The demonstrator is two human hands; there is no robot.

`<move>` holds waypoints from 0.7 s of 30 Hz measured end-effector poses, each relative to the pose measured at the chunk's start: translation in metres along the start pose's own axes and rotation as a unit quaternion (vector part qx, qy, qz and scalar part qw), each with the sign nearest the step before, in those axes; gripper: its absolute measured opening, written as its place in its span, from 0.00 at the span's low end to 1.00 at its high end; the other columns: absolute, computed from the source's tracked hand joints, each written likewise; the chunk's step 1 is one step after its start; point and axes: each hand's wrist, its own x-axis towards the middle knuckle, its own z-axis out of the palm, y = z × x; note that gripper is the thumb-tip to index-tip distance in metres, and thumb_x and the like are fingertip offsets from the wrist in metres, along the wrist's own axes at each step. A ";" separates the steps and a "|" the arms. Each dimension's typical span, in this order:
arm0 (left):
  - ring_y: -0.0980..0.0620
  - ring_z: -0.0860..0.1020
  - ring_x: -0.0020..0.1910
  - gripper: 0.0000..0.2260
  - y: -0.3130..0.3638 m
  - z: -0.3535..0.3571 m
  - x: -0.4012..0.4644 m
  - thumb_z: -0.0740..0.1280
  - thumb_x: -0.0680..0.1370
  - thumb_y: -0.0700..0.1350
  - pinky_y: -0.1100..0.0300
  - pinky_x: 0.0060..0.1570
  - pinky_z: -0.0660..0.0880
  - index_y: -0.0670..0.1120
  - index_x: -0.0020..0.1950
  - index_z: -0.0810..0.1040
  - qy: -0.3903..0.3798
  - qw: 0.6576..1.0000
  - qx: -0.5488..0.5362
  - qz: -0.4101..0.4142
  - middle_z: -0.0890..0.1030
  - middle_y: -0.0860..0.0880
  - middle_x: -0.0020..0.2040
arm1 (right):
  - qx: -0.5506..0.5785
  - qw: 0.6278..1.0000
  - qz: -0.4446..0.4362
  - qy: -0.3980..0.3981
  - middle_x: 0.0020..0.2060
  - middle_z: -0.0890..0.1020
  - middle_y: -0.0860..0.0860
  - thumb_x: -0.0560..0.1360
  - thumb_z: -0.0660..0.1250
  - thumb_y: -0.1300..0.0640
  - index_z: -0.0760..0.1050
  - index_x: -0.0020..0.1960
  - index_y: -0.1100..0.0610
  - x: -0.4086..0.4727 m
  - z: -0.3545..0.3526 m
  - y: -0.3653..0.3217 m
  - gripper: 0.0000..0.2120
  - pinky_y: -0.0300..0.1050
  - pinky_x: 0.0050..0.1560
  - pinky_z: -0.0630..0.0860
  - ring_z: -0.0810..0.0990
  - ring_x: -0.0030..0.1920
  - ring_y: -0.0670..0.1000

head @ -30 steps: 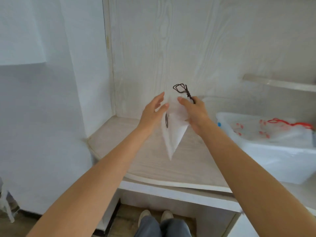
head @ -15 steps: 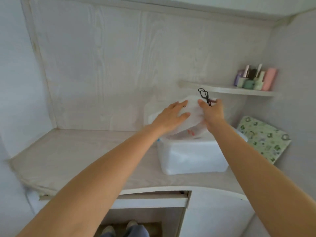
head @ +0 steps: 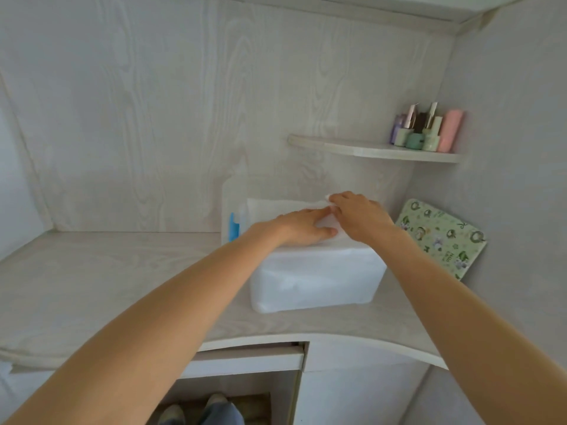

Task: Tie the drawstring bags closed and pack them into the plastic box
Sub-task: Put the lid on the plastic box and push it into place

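Pale wood-grain panels are seen behind a matching counter (head: 107, 271) with a curved near edge. A white plastic box (head: 316, 280) is set on the counter toward the right, its far side close to the back panel. A white bag (head: 276, 207) is laid flat across the top of the box. The left hand (head: 302, 227) is pressed palm-down on the bag, fingers straight and together, pointed right. The right hand (head: 359, 214) is placed just right of it, knuckles up, fingers curled down over the bag's right end; a small bunch of white fabric is seen at its far fingertips, though the grip itself is hidden under the hand. The two hands are nearly touching.

Open counter is noted to the left of the box, and a narrower strip along the near edge. To the right, a green patterned board (head: 441, 237) is leaned against the side wall, near the box. A corner shelf (head: 368, 148) with small bottles (head: 426, 130) is fixed above.

A blue clip (head: 233, 230) and a translucent panel, possibly the lid, are seen at the box's far left corner. The drawstring cannot be made out. Box contents are hidden.
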 end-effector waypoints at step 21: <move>0.46 0.72 0.63 0.17 -0.063 -0.061 -0.006 0.62 0.78 0.47 0.57 0.61 0.69 0.46 0.66 0.72 0.181 0.979 -0.034 -0.085 0.73 0.44 0.66 | -0.050 0.997 0.063 -0.018 0.54 0.76 0.53 0.77 0.58 0.56 0.73 0.54 0.55 0.038 -0.029 -0.040 0.09 0.59 0.62 0.61 0.74 0.57 0.56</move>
